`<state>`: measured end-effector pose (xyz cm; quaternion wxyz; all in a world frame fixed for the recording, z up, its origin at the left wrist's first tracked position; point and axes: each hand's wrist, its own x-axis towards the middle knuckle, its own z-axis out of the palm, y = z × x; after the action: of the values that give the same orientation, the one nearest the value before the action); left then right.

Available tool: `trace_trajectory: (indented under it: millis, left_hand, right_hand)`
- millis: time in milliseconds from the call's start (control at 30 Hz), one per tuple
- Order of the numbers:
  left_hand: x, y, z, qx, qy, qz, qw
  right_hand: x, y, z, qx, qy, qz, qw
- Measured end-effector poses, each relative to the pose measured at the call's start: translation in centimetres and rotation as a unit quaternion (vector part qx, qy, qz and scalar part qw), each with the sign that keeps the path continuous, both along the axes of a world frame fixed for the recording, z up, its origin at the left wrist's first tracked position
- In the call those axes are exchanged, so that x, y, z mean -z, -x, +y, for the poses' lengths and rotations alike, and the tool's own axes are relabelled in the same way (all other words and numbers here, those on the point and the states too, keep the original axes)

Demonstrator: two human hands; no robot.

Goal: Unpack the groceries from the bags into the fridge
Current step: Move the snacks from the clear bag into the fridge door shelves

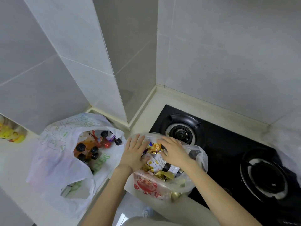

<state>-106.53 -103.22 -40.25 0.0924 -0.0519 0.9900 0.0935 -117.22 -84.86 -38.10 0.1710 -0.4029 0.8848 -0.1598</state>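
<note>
- The clear bag (192, 181) sits at the counter's (14, 168) front edge, partly over the stove (219, 144), full of snack packets (156, 163).
- Your left hand (133, 154) rests on the bag's left rim, fingers straight and spread, gripping nothing.
- Your right hand (174, 150) lies palm down over a gold packet (154, 147) at the top of the bag. You cannot tell whether its fingers grip it.
- To the left, apart from the clear bag, a white bag (53, 160) stands open with dark-capped bottles (88, 152) inside.
- The grey tiled wall (228, 54) rises behind.
</note>
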Motion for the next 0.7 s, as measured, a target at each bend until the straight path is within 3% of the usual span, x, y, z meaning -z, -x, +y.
trace_trajectory:
  millis: [200,433,567,700]
  left_hand:
    - [1.6,1.7,-1.9,0.022,0.045,-0.068,0.996]
    - [2.9,3.5,-3.3,0.018,0.078,-0.028,0.996]
    - [2.9,3.9,-4.3,0.030,0.020,0.025,0.999]
    - [3.3,3.4,-5.2,0.064,-0.021,0.056,0.996]
  right_hand:
    - [2.1,0.7,-1.2,-0.004,-0.096,-0.037,0.995]
    - [3.0,0.7,-2.2,0.011,-0.009,-0.004,1.000]
    - [3.7,1.1,-2.2,0.051,-0.065,-0.010,0.997]
    - [3.9,1.0,-3.5,0.080,-0.047,-0.002,0.996]
